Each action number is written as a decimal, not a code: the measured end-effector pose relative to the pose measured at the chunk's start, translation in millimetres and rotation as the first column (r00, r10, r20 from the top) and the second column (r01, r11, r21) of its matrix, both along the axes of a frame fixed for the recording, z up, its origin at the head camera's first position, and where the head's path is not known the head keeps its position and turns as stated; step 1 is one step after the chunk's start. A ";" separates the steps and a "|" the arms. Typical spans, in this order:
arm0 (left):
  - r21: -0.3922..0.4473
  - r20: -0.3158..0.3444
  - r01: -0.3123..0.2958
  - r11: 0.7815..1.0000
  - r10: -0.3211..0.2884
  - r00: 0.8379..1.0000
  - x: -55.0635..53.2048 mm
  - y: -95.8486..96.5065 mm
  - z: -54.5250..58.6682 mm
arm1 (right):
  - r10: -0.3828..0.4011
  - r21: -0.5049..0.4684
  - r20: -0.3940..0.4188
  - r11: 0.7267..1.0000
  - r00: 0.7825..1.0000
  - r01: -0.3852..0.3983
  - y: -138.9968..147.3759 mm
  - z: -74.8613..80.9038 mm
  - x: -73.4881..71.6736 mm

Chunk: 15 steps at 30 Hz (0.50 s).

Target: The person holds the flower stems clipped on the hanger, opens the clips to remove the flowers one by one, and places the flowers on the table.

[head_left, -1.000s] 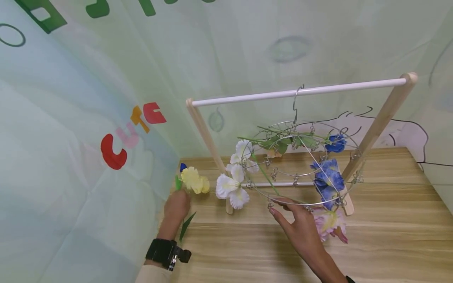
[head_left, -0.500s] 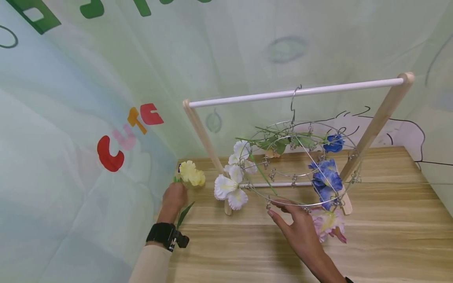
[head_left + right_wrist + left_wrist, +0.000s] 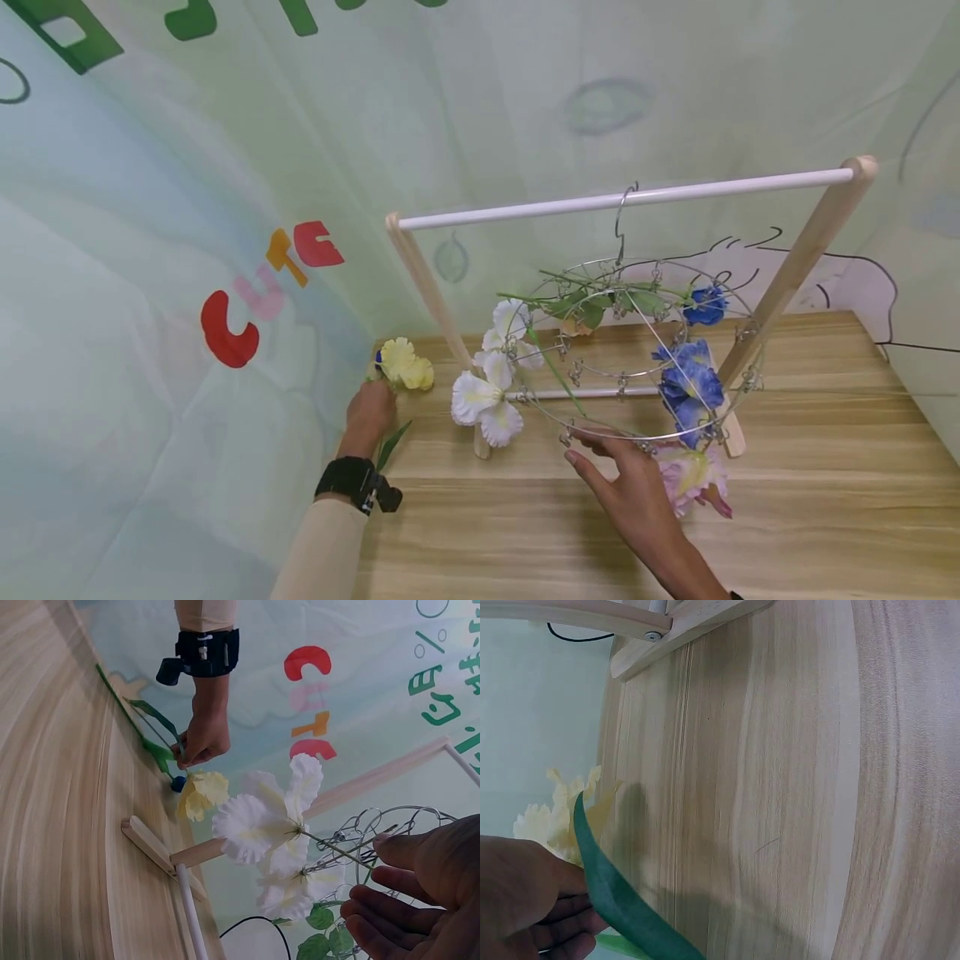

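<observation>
My left hand (image 3: 371,408) pinches the stem of a yellow artificial flower (image 3: 405,364) at the table's left edge. A long dark green leaf (image 3: 619,892) hangs from it below the fingers. Behind the yellow bloom, a blue bud (image 3: 178,783) on a green stem lies on the table. My right hand (image 3: 626,479) is at the front of a round wire clip hanger (image 3: 660,434), fingertips by the rim, thumb apart from the fingers. White flowers (image 3: 487,400) are clipped at its left, their stem (image 3: 337,851) reaching toward my right fingers. Contact there is unclear.
Blue flowers (image 3: 690,383) and a pink flower (image 3: 690,475) hang on the hanger's right side. A wooden stand (image 3: 798,267) with a white rod (image 3: 525,208) bears the hanger. A printed curtain (image 3: 187,208) closes off the left and back of the wooden table (image 3: 480,533).
My left hand has shifted slightly toward the back of the table, with the yellow flower moving back too. My right hand has stayed almost in place at the hanger's rim.
</observation>
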<state>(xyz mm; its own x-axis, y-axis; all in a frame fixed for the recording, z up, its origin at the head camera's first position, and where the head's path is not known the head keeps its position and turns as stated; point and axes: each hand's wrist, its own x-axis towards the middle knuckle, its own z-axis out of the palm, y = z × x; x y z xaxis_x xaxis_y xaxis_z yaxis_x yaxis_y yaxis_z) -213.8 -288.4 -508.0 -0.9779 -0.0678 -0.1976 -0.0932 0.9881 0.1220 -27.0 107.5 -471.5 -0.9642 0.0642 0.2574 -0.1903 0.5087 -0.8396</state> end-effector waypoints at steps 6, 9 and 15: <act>-0.007 0.023 0.002 1.000 -0.002 1.000 -7.4 -0.1 -5.6 | 0.002 -0.011 0.010 1.000 1.000 -0.002 -0.3 -0.8 0.5; 0.002 0.029 0.004 1.000 -0.004 1.000 -11.7 0.6 -8.3 | 0.000 -0.017 0.021 1.000 1.000 0.000 0.0 -0.7 0.7; 0.026 0.040 -0.016 1.000 0.015 0.999 -17.7 4.0 -11.1 | -0.004 -0.017 0.047 1.000 0.999 0.005 0.4 -1.5 1.1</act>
